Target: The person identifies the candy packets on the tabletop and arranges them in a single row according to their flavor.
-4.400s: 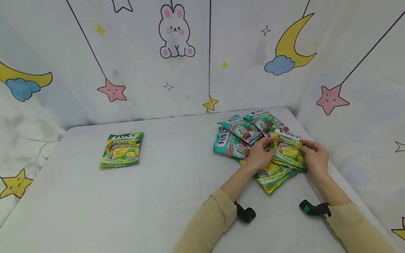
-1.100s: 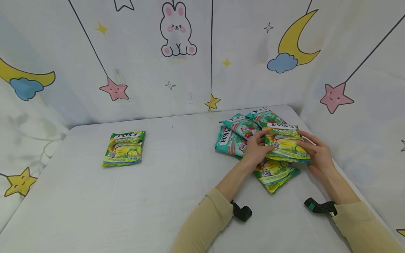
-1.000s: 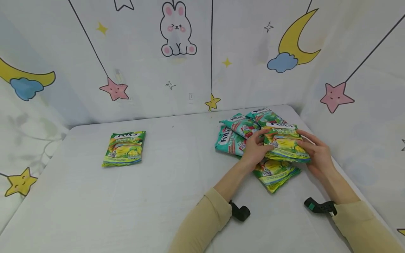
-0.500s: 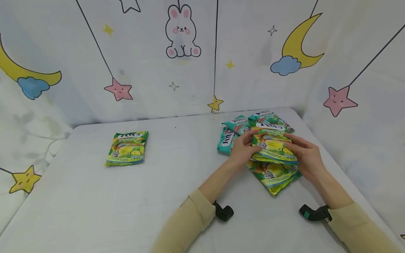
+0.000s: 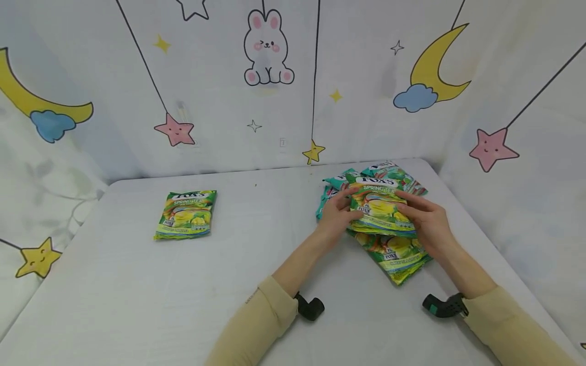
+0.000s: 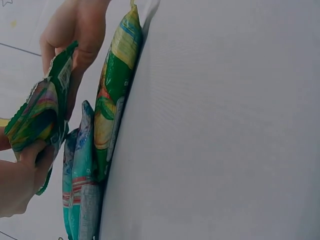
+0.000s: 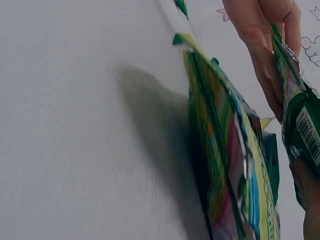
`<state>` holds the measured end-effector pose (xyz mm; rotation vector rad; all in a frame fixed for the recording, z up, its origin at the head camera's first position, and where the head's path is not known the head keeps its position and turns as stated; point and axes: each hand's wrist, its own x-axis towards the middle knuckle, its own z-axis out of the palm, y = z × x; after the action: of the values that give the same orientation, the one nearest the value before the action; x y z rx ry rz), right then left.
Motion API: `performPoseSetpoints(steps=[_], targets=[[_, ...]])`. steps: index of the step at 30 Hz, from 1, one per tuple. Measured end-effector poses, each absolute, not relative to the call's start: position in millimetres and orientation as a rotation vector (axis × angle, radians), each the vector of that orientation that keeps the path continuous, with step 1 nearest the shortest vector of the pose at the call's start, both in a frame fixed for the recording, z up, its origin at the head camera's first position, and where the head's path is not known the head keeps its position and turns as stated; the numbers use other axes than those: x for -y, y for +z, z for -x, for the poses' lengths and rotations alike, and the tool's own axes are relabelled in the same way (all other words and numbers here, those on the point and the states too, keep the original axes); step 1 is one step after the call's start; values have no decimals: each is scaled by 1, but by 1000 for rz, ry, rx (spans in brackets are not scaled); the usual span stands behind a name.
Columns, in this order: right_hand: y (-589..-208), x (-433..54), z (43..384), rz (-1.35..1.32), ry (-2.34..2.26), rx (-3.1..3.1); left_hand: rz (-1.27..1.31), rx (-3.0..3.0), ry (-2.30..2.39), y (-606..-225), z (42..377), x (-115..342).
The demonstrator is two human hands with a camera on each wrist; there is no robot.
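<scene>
A yellow-green Fox's Spring Tea candy bag (image 5: 380, 208) is raised above a heap of bags, its printed front facing me. My left hand (image 5: 336, 216) pinches its left edge between thumb and fingers; my right hand (image 5: 426, 218) grips the right edge. In the left wrist view the held bag (image 6: 37, 120) hangs apart from the bags under it. Below it lies another yellow-green candy bag (image 5: 398, 256), partly covered. Behind are teal Fox's candy bags (image 5: 398, 175), partly hidden by the held bag and my left hand.
One more yellow-green candy bag (image 5: 186, 216) lies alone on the left of the white table (image 5: 160, 300). White cloth walls (image 5: 357, 127) with printed stars and moons stand behind and at the sides. A black wrist camera (image 5: 310, 308) hangs under my left cuff.
My hands have lifted the yellow-green candy bag off the right side of the heap and carried it left, so it now covers more of the teal bags. The lone bag stays put.
</scene>
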<state>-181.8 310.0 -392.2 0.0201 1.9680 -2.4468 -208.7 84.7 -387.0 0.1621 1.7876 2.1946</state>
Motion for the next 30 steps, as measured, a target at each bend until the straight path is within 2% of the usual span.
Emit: performPoseSetpoints(steps=[12,30], targets=[[-388,-271,192,-39,-2363,-1949,-112,-1796,2208,-393,213,-44],[-383,-191,206,-37,-2240,-1887,-19,-1695,2288,-403,209,43]])
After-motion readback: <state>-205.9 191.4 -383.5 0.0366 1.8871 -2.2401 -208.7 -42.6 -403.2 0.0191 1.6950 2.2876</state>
